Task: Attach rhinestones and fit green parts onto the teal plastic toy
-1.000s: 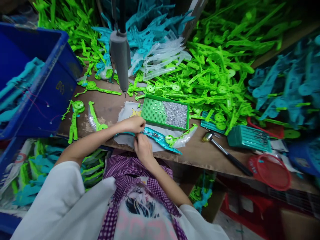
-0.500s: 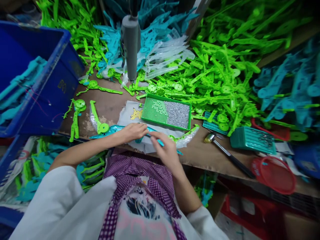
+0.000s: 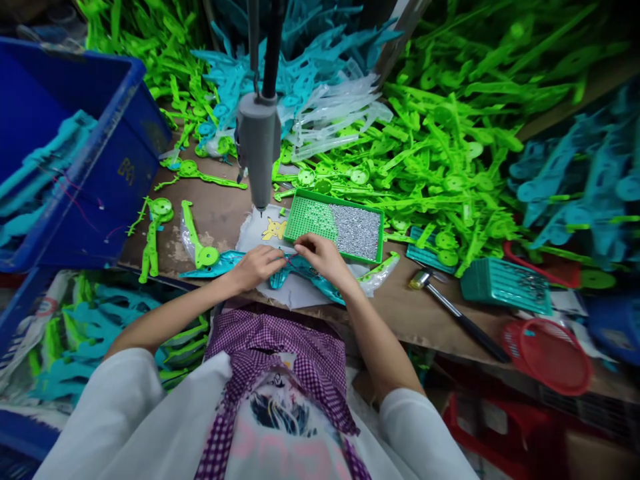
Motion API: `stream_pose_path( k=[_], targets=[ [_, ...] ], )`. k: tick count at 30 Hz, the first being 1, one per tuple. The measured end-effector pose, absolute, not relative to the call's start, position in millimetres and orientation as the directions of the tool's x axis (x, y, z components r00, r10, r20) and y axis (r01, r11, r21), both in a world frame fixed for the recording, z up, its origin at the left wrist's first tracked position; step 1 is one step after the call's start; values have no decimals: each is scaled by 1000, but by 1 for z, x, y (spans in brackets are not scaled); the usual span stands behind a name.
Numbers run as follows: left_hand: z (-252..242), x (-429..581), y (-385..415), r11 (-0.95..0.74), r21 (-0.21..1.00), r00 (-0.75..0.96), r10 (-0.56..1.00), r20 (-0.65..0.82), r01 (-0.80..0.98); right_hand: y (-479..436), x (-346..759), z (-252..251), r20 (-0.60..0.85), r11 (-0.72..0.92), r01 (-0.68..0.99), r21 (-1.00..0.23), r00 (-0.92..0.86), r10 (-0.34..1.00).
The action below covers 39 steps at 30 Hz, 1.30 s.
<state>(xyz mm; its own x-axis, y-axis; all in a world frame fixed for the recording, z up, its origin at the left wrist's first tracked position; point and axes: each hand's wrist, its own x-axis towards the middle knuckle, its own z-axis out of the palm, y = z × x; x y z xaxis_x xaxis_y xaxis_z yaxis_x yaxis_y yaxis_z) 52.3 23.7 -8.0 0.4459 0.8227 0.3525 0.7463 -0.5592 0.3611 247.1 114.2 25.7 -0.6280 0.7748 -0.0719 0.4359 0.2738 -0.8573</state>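
A long teal plastic part (image 3: 230, 259), curved like a toy bow, lies across the cloth at the table's front edge. My left hand (image 3: 260, 268) grips it near its middle, fingers closed over the upper edge. Just to the right, my right hand (image 3: 323, 259) is pinched over the same part, thumb and finger on what looks like a thin reddish wire. The fingertips of both hands are close together. Right above the cloth (image 3: 250, 230) hangs a grey power screwdriver (image 3: 259, 153), tip down. A green tray (image 3: 310, 223) of small silvery screws sits just beyond my hands.
Bright green plastic parts (image 3: 440, 153) pile up behind the tray, with clear plastic pieces (image 3: 335, 113) beside them. A blue bin (image 3: 133, 127) stands at left. A hammer (image 3: 450, 303), a teal basket (image 3: 500, 283) and a red basket (image 3: 550, 353) are at right.
My right hand has moved up from the front of the teal part to its middle, its fingers now pinched. The hanging screwdriver has swung nearer and lower.
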Motion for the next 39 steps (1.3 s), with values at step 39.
stream_pose_path(
  k=[39],
  targets=[
    [-14, 64, 53, -138, 845, 362, 930, -70, 517, 93, 266, 8, 251, 687, 306, -659, -772, 584]
  ],
)
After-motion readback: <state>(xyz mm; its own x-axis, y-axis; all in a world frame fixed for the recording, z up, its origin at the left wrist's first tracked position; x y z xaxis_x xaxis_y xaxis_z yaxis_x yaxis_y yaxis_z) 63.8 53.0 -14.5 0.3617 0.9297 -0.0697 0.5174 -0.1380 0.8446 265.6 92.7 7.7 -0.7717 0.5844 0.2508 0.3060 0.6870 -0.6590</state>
